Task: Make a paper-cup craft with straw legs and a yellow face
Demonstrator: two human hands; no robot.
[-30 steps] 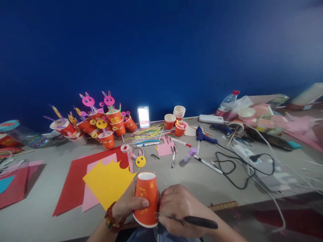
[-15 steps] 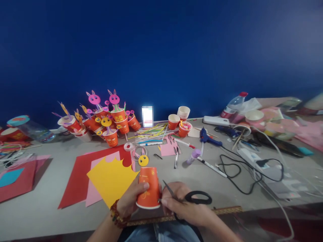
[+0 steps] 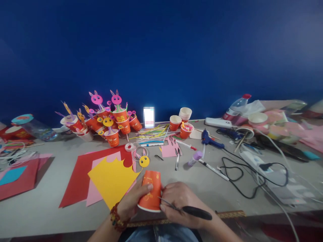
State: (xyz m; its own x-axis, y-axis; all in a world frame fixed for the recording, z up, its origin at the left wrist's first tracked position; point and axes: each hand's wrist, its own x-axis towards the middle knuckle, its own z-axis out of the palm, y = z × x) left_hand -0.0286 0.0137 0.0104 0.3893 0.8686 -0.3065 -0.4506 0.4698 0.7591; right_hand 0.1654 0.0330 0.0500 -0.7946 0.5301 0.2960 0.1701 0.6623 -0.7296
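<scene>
My left hand [image 3: 133, 198] is closed round an orange-red paper cup [image 3: 150, 191], with the thumb lying across its printed side. The cup is upside down, its white rim toward me. In my right hand [image 3: 179, 201] is a pair of black-handled scissors [image 3: 196, 212], gripped near the blades. The blade tip touches or lies very close to the cup's right side, near the rim. Fingers of my right hand hide part of the blades. Just beyond the cup lies a yellow paper face [image 3: 144, 161] with pink ears.
Yellow paper [image 3: 112, 178] overlaps pink and red sheets at the left. Decorated cups [image 3: 121, 117] stand at the back left. A purple glue stick [image 3: 194, 158], a marker [image 3: 214, 170] and a blue glue gun [image 3: 210, 141] with a looping black cable lie to the right.
The scissors have turned in my right hand, so their blade points left at the cup's side. My left hand has tilted the cup slightly. The whole view has shifted a little.
</scene>
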